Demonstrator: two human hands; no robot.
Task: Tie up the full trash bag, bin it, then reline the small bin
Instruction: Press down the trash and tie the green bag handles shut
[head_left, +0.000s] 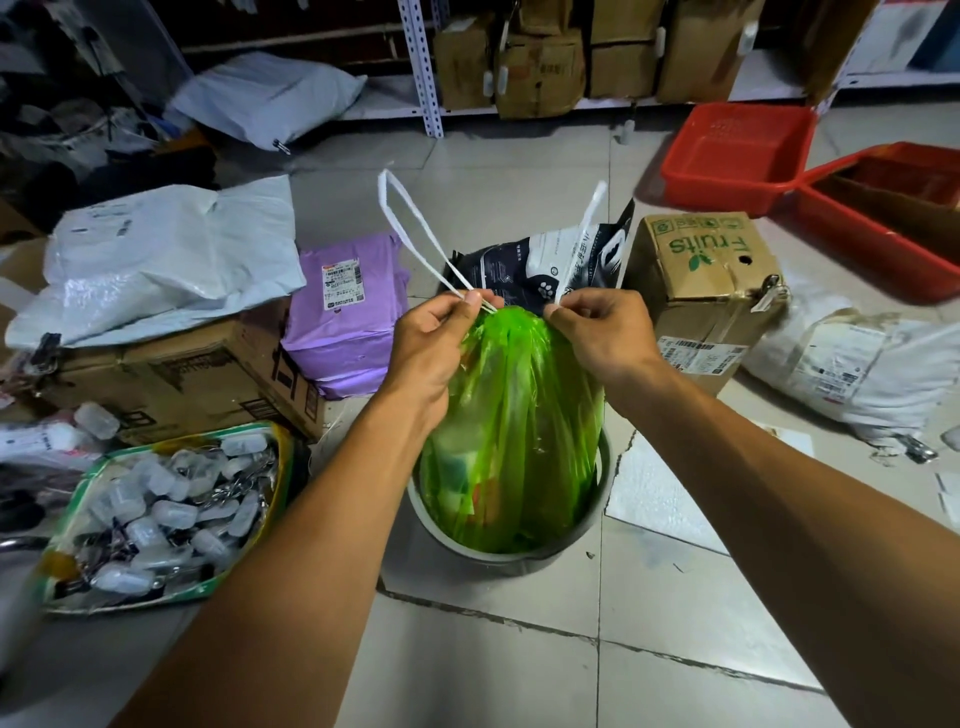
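1. Head view, hands: both forearms reach forward and meet above the gathered mouth of the green trash bag (511, 415). The left hand (434, 338) pinches the left drawstring loop (415, 234) between thumb and curled fingers. The right hand (602, 332) pinches the right drawstring loop (579, 244) the same way, just beside the bag's neck.
2. Head view, materials: the bag is thin, translucent, wrinkled plastic, bulging and upright inside the small round grey bin (519, 561) on the tiled floor (519, 649). The drawstrings are flat white bands standing up in narrow loops.
3. Head view, hard to tell: the bag's contents show only as blurred coloured shapes. A dark printed pouch (545, 260) behind is partly hidden by the hands. A cardboard box (701, 270) stands to the right.
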